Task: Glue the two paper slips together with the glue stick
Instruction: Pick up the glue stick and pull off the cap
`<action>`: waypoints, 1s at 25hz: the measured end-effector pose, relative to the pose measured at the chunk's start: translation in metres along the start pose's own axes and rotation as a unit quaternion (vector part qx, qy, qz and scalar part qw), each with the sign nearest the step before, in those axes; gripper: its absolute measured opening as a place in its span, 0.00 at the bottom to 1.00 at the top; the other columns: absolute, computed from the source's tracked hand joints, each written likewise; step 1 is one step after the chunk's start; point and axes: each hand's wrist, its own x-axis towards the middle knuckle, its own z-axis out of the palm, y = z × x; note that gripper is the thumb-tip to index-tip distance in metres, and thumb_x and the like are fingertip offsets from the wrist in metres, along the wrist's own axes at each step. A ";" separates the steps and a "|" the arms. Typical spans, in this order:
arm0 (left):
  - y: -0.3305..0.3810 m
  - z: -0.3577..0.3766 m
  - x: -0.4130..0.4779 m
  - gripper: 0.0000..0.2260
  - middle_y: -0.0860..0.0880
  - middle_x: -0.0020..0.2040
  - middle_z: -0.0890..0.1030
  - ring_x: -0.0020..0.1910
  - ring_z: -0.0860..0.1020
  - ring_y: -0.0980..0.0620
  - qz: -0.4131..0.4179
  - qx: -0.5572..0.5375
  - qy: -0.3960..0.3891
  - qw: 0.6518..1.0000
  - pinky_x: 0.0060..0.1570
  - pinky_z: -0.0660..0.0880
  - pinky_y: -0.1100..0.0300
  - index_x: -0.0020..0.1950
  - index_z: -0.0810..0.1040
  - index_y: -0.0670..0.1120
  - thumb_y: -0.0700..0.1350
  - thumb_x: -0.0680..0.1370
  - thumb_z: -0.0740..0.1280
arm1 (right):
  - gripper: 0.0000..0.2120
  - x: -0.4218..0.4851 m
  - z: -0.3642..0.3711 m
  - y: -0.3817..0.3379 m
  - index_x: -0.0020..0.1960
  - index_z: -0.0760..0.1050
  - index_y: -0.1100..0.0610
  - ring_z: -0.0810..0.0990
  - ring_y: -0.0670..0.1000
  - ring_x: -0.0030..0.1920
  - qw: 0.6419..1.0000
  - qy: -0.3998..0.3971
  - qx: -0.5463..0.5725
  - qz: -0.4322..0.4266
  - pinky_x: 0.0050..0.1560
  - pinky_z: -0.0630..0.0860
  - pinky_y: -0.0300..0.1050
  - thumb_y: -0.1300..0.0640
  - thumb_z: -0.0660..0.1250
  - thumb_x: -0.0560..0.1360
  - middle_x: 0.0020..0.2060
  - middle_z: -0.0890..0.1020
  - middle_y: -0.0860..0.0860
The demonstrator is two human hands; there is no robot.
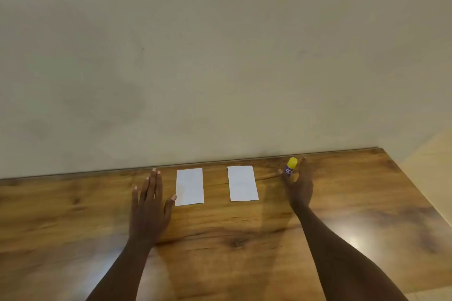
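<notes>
A brown wooden table (220, 239) fills the bottom of the frame, and a plain wall (220, 56) fills the top. Two white paper slips lie flat in the middle of the frame, side by side with a gap between them. The left slip (189, 186) is just beside the thumb of the left hand (149, 205). This hand lies flat on the table with its fingers spread, holding nothing. The right slip (242, 183) lies alone. The glue stick (291, 167) stands upright to the right of the slips, near the wall. It has a yellow cap and a blue body. The right hand (299, 184) is open around the glue stick, thumb on one side and fingers on the other, not closed on it.
</notes>
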 end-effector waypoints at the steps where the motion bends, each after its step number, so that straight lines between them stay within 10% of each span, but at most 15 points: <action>1: -0.002 0.004 0.002 0.38 0.38 0.72 0.62 0.70 0.63 0.38 -0.004 0.000 0.011 1.000 0.67 0.60 0.39 0.71 0.56 0.38 0.63 0.74 0.33 | 0.25 0.004 0.001 -0.002 0.63 0.67 0.62 0.76 0.65 0.52 1.000 0.013 0.009 -0.004 0.45 0.66 0.47 0.57 0.70 0.70 0.53 0.78 0.64; 6: -0.003 0.001 0.005 0.40 0.39 0.73 0.61 0.72 0.61 0.39 -0.003 0.021 0.053 0.998 0.69 0.58 0.40 0.71 0.54 0.39 0.64 0.72 0.30 | 0.11 0.015 0.002 -0.010 0.38 0.74 0.66 0.71 0.57 0.34 1.000 -0.003 0.003 -0.010 0.32 0.61 0.45 0.57 0.69 0.70 0.33 0.78 0.64; 15: 0.045 -0.109 0.044 0.28 0.41 0.76 0.51 0.75 0.53 0.42 0.033 -0.059 0.187 0.980 0.73 0.49 0.46 0.73 0.45 0.42 0.53 0.79 0.51 | 0.13 0.010 -0.029 -0.174 0.39 0.72 0.63 0.74 0.52 0.33 0.972 -0.025 0.107 -0.210 0.31 0.65 0.35 0.52 0.67 0.72 0.32 0.77 0.54; 19: 0.080 -0.194 0.044 0.24 0.38 0.73 0.62 0.73 0.59 0.42 0.036 -0.171 0.246 0.953 0.73 0.46 0.45 0.70 0.59 0.39 0.52 0.79 0.53 | 0.15 -0.012 -0.055 -0.248 0.38 0.73 0.64 0.73 0.54 0.33 0.951 -0.021 0.151 -0.268 0.34 0.66 0.43 0.52 0.68 0.71 0.32 0.78 0.59; 25: 0.156 -0.311 0.002 0.21 0.41 0.52 0.83 0.51 0.81 0.44 0.027 -0.517 0.301 0.801 0.54 0.75 0.56 0.52 0.80 0.38 0.53 0.68 0.71 | 0.14 -0.071 -0.076 -0.326 0.39 0.76 0.62 0.76 0.58 0.33 0.923 -0.029 0.162 -0.348 0.35 0.72 0.49 0.51 0.69 0.69 0.33 0.81 0.60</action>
